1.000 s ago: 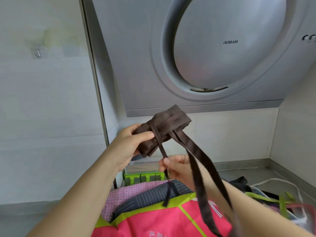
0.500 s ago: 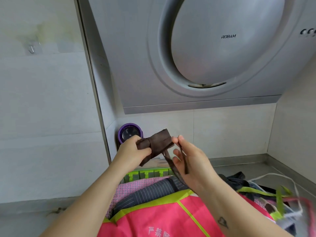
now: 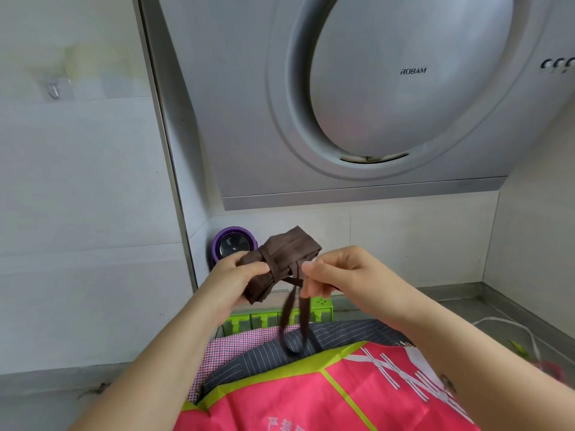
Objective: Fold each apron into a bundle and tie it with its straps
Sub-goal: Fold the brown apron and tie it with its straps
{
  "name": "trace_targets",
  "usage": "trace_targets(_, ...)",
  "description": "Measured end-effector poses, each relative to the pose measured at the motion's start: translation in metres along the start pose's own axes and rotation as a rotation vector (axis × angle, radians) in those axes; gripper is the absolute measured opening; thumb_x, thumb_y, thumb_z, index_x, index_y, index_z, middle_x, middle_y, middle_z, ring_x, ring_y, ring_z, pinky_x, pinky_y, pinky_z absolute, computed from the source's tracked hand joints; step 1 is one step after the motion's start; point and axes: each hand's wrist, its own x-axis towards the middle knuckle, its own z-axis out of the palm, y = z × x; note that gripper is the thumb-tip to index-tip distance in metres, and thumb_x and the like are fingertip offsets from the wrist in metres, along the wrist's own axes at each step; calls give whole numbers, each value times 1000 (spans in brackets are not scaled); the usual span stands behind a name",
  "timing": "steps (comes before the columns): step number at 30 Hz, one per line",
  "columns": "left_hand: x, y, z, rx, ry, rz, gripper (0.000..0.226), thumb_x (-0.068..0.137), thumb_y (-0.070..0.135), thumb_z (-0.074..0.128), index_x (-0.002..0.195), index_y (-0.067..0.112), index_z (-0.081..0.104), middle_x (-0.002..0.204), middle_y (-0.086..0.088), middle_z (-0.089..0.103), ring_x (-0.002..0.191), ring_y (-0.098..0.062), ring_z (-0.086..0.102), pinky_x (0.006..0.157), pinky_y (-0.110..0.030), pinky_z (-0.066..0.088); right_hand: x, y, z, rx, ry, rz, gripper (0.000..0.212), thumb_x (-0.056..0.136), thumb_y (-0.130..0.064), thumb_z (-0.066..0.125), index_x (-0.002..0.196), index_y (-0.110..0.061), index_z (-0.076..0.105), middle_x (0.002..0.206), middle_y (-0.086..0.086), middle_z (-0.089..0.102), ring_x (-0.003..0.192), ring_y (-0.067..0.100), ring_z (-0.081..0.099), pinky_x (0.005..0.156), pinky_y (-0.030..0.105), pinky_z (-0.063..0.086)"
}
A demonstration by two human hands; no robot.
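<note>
Matt brown cloth bundle (image 3: 287,256); smooth satin metal hood (image 3: 373,98); glossy tiles (image 3: 77,197)

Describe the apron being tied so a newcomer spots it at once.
Under the grey range hood, the left hand grips a brown apron bundle while the right hand pinches its straps. It alone is rolled and plain brown; the aprons below lie loose, pink, striped and checked.

Brown apron bundle (image 3: 281,259) held aloft, straps (image 3: 294,309) wrapped round, ends dangling
</note>
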Motion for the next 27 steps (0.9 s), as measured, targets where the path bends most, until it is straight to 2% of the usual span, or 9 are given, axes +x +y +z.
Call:
trace_targets(5,-15,5,18,517,-151,242,20,79,24,69,98,23,63,86,-1,70,80,-18,68,82,-42,56,19,-18,-10,35,81,-11,31,93,-29,55,76,-14,75,64,-3,61,62,9,52,64,21,43)
trace_targets(10,-35,18,21,624,-329,395,24,83,18,67,103,30,60,81,7,65,67,-7,63,64,-25,52,35,-5,-35,-50,3,70,35,80,-36,48,83,-17,78,100,-5,71,78,10,52,75,26,38)
trace_targets(13,-41,27,13,612,-440,415,28,83,12,67,103,31,61,83,0,66,66,-7,61,63,-22,50,34,3,-39,30,-141,138,40,91,-8,39,86,-17,78,101,-3,73,80,11,56,74,23,42)
trace_targets(15,-42,31,8,578,-485,423,30,83,10,69,104,31,64,87,-1,67,70,-8,61,66,-24,50,34,13,-42,46,-203,174,35,91,2,48,88,-18,77,91,0,74,74,10,62,68,20,49)
trace_targets(18,-42,34,3,478,-532,405,29,82,5,69,100,28,67,78,8,65,71,-5,60,65,-18,48,31,23,-41,146,-276,214,26,87,-2,58,82,-18,78,84,4,74,72,10,68,68,20,55)
trace_targets(21,-44,30,3,340,-589,345,28,76,4,70,101,17,67,82,1,65,76,-10,62,68,-20,51,28,35,-37,213,-305,239,19,80,-8,61,75,-14,78,73,2,73,62,7,66,60,19,53)
trace_targets(23,-46,27,4,233,-619,307,29,72,4,66,99,13,67,81,0,65,76,-9,62,66,-19,51,26,33,-36,278,-360,241,27,84,-5,57,71,-17,78,69,-4,71,59,3,64,57,18,51)
trace_targets(25,-47,27,5,50,-612,230,32,70,2,65,101,9,65,82,-2,65,77,-12,63,63,-20,52,20,25,-34,382,-538,163,44,92,6,43,76,-16,77,75,-10,70,66,-4,64,63,14,50)
trace_targets(27,-44,28,6,-177,-548,135,38,68,1,65,105,7,64,87,-8,65,80,-19,66,62,-25,55,18,25,-28,447,-462,181,58,94,17,30,63,-12,70,66,-11,65,60,-10,58,61,6,44)
